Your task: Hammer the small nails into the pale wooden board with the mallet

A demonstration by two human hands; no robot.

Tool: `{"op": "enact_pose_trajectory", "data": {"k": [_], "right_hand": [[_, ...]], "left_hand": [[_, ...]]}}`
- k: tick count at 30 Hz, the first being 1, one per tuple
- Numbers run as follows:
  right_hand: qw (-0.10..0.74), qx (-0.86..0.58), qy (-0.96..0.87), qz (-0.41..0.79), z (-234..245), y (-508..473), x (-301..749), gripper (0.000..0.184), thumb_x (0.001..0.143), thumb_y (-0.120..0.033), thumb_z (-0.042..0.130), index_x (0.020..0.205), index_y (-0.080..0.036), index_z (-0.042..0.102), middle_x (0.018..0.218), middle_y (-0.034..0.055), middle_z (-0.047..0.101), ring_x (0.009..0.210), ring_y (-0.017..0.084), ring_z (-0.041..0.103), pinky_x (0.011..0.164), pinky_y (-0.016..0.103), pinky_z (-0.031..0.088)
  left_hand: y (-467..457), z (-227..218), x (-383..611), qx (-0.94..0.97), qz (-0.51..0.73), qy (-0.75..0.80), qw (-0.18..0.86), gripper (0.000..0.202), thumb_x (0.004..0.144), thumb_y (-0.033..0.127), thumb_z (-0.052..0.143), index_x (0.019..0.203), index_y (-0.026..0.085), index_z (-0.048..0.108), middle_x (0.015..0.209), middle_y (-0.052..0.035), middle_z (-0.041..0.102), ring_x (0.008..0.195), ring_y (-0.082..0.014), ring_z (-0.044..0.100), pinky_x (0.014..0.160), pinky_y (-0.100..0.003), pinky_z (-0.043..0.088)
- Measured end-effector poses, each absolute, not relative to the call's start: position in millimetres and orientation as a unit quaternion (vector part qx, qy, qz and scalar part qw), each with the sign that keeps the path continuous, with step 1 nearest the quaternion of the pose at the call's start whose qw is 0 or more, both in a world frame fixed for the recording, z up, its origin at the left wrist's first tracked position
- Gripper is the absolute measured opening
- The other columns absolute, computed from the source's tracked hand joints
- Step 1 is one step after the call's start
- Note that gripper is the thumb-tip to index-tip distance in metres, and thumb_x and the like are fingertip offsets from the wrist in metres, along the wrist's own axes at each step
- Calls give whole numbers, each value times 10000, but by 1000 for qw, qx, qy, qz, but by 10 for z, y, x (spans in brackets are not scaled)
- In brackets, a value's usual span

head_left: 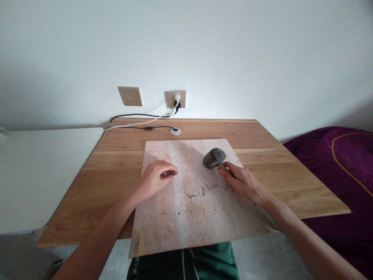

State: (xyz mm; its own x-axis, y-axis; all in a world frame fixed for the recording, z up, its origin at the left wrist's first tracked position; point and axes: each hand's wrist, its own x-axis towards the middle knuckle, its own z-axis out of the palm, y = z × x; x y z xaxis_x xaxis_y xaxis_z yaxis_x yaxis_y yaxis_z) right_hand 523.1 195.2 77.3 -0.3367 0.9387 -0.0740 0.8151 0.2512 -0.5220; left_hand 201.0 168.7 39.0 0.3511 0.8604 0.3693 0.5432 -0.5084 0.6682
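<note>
While our right hand (241, 181) grips the mallet (214, 158), our left hand (155, 177) pinches small fasteners (165, 174).
Loose fasteners (207, 190) on board (171, 233), about nine o'clock from right hand, the nearer; axes mixed.

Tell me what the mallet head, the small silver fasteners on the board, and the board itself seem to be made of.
Mallet head: probably rubber, matte and worn, judging by its dull, dark, scuffed surface.
Small silver fasteners: likely metal, smooth or plated, from their bright shine.
Board: possibly a wood-based sheet, its pale face mottled brown; the core material can't be told.
</note>
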Motion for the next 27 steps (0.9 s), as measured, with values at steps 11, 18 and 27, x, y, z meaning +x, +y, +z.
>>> {"op": "enact_pose_trajectory", "data": {"k": [11,18,27], "right_hand": [[113,-438,-838,304,1151,1691,4793,279,1084,-425,422,916,-232,533,669,-27,570,598,140,538,605,289,347],[59,-415,-861,288,1187,1648,4525,214,1088,-328,409,988,-214,560,700,2,601,620,160,567,616,316,315],[58,-420,-858,290,1157,1678,4507,225,1086,-328,400,1006,-211,576,720,18,622,649,171,584,623,323,319]], "left_hand": [[1661,412,2036,735,371,478,305,437,835,80,711,1221,238,582,870,29,797,756,-151,746,723,-257,571],[1668,453,2062,724,364,494,316,493,799,22,702,1230,241,605,873,27,784,759,-155,753,701,-243,588],[1681,403,2066,734,381,474,302,546,767,-30,746,1242,213,633,872,23,775,770,-147,750,708,-230,592]]}}
